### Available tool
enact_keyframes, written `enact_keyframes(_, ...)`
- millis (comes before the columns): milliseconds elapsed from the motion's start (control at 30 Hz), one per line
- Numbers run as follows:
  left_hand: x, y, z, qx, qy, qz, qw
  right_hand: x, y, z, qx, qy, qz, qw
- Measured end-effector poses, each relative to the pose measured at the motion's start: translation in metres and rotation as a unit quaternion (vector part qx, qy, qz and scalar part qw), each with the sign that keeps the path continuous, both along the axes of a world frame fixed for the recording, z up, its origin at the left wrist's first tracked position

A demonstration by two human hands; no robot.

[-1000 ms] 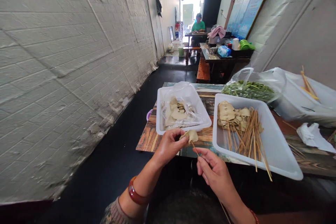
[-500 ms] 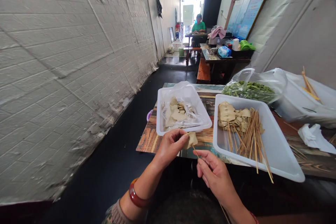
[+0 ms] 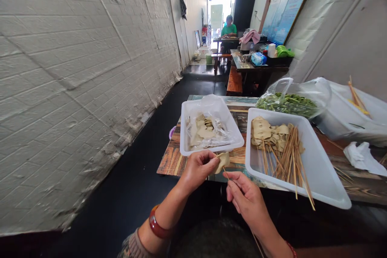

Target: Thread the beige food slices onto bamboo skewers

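Observation:
Between thumb and fingers, my left hand (image 3: pixel 198 169) pinches a thin, pale beige food slice (image 3: pixel 223 162). My right hand (image 3: pixel 244 193) is closed around a thin bamboo skewer (image 3: pixel 226 173), whose upper end meets the slice; its tail shows below the wrist. Just beyond my left hand stands a white tray (image 3: pixel 185 129) holding a clear plastic bag with more beige slices (image 3: pixel 205 131). To the right, a second white tray (image 3: pixel 323 177) contains skewered slices (image 3: pixel 261 129), their bamboo sticks (image 3: pixel 292 157) pointing toward me.
Both trays rest on a wood-plank table (image 3: pixel 171 157). Behind the right tray lie a clear bag of green vegetables (image 3: pixel 287 105) and another white bin (image 3: pixel 338 117). Crumpled white tissue (image 3: pixel 363 159) is at the right. A person in green (image 3: pixel 229 29) sits at a far table.
My left hand and the slice have shifted slightly to the right, and a bit of the skewer's tip now shows past the slice. My right hand has barely moved.

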State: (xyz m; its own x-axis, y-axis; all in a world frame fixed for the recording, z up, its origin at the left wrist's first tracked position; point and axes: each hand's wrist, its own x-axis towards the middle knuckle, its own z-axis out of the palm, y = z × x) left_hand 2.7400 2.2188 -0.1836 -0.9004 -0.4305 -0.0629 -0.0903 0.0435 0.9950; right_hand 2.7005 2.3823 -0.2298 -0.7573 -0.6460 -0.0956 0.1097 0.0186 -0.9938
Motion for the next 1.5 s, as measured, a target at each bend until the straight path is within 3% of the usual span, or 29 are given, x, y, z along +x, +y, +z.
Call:
enact_keyframes(333,-0.001,0.002,-0.003,0.032,-0.006,-0.022,0.999,0.0,-0.001,0.003,-0.019,-0.028,0.006,0.999)
enact_keyframes(433,0.002,-0.007,0.0,0.027,0.009,-0.023,0.999,0.0,0.001,0.003,-0.017,-0.042,0.01,0.999)
enact_keyframes(533,0.003,-0.024,0.008,-0.007,0.044,0.022,0.999,-0.001,0.002,0.003,-0.009,-0.051,0.011,0.999)
enact_keyframes(700,-0.012,-0.065,0.021,-0.157,0.051,0.088,0.982,-0.002,0.002,0.005,-0.017,-0.064,0.011,0.998)
enact_keyframes(800,-0.035,-0.087,0.021,-0.322,0.012,0.043,0.946,-0.002,0.003,0.004,-0.017,-0.058,0.014,0.998)
enact_keyframes(900,-0.062,-0.1,0.015,-0.479,-0.047,-0.031,0.876,-0.004,0.003,0.003,-0.014,-0.047,0.033,0.998)
enact_keyframes(967,-0.077,-0.103,0.01,-0.53,-0.076,-0.071,0.841,-0.006,0.004,0.003,-0.011,-0.038,0.033,0.999)
enact_keyframes(1033,-0.086,-0.104,0.005,-0.544,-0.086,-0.097,0.829,-0.008,0.005,0.004,-0.007,-0.024,0.022,0.999)
enact_keyframes(1133,-0.091,-0.105,-0.001,-0.545,-0.089,-0.108,0.827,-0.01,0.006,0.006,-0.005,-0.01,0.015,1.0)
enact_keyframes(1267,-0.086,-0.108,-0.007,-0.529,-0.086,-0.071,0.841,-0.011,0.008,0.005,-0.008,-0.024,0.02,0.999)
enact_keyframes(1500,-0.074,-0.108,-0.005,-0.419,-0.05,0.003,0.907,-0.007,0.007,0.006,-0.016,-0.022,0.021,0.999)
